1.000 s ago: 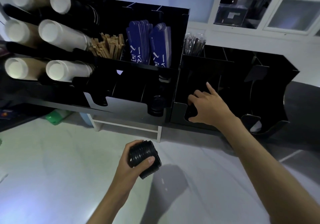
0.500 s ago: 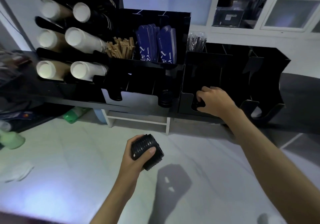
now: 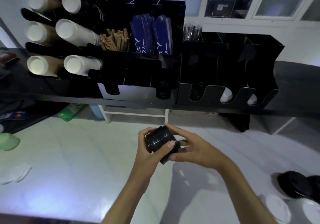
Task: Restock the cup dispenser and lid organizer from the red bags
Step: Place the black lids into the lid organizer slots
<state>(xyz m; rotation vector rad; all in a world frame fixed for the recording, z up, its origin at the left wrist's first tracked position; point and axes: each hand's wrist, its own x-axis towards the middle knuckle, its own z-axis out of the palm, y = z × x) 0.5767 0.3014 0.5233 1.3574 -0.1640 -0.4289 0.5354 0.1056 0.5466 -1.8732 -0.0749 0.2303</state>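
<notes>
Here both hands are closed on one thing: a short stack of black ribbed plastic lids [image 3: 160,141], held on its side in the air above the pale floor. The left hand [image 3: 150,150] wraps it from the near side, thumb laid across the ridges, while the right hand [image 3: 192,148] grips its far-right end, fingertips [image 3: 174,128] touching the rim at the top. The hands are together, almost touching around the stack.

The step in hand looks like the lid half of the restock — probably splitting a few lids off, or squaring the stack. The next move would call for the right hand to carry lids up and away, to the black slotted lid organizer [image 3: 230,78] on the counter beyond the hands. Its left notch [image 3: 195,92] seems to hold dark lids already, and the two notches further right show white lids [image 3: 226,95]; black should go with black. The slot is narrow, so the lids would need to go in edge-aligned.

The stack itself looks tightly nested, its ridges evenly spaced, with the right end slightly fanned where the fingers pry. Up and left of the hands the cup dispenser [image 3: 57,38] shows its tubes filled with white-based cups. No red bag is in view.
</notes>
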